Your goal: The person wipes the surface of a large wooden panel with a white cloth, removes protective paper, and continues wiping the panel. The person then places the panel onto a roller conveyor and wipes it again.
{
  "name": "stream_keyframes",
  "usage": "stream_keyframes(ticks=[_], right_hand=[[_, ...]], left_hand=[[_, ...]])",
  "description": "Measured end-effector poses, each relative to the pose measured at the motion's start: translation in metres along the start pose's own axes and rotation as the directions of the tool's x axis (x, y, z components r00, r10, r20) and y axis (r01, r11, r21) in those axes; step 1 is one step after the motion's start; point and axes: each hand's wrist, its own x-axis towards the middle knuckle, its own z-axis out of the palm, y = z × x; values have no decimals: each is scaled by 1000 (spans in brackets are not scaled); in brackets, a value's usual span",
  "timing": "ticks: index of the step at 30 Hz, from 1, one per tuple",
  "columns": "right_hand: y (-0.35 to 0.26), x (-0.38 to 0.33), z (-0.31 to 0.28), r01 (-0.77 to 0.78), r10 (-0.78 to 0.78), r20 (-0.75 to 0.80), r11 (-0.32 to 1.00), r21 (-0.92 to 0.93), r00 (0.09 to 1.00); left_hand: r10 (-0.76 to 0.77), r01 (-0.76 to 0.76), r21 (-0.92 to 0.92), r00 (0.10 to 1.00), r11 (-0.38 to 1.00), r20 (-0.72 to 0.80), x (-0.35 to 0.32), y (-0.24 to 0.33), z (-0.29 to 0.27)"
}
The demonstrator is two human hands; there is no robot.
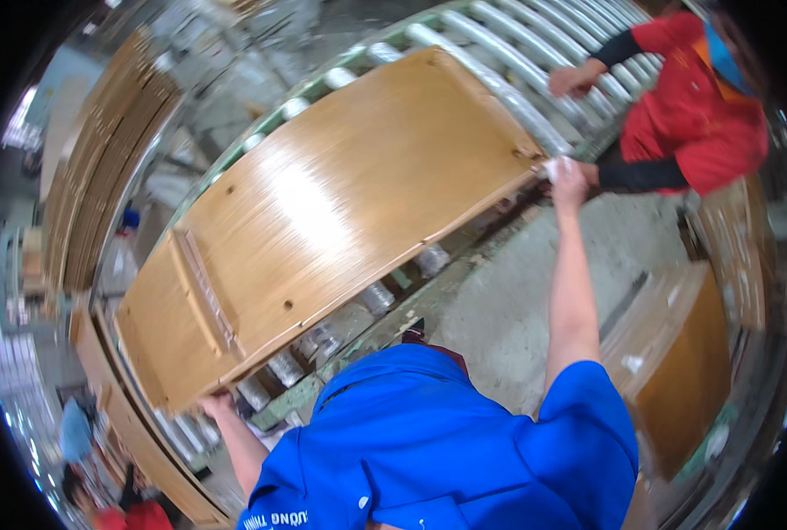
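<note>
A large glossy brown wooden panel (358,168) lies slantwise on a roller conveyor (517,88). Round holes dot its face, and a raised wooden strip (201,296) crosses it near its left end. My left hand (219,405) grips the panel's near edge at the lower left, its fingertips partly hidden. Stretched far forward, my right hand (571,187) is closed on a crumpled white cloth (556,167) at the panel's right corner. Right beside it is a co-worker's hand, partly hidden behind mine. That co-worker's other hand (575,80) hovers over the rollers.
A co-worker in red (689,110) stands at the right by the conveyor. Stacked brown boards (102,168) lean at the left. More panels (685,367) stand at the lower right. Another person in red (133,512) is at the lower left, near a long wooden board (146,442).
</note>
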Motion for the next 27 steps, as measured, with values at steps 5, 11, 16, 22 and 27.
stream_keyframes(ticks=[5, 11, 16, 22, 27], right_hand=[[-10, 32, -7, -680, 150, 663, 123, 723, 733], [-64, -94, -11, -532, -229, 616, -764, 366, 754], [-142, -161, -18, -710, -428, 627, -635, 304, 651], [-212, -211, -44, -768, -509, 602, -562, 309, 615], [-262, -270, -48, -807, -518, 647, -520, 280, 559]], left_hand=[[-8, 15, -152, 999, 988, 50, 29, 15, -36], [228, -214, 352, 974, 911, 4, 61, 5, -75], [666, -397, 806, 746, 439, 5, 99, 45, -151], [609, -298, 954, 760, 17, 227, 135, 86, -180], [376, -358, 860, 788, -364, 488, 176, 100, -182]])
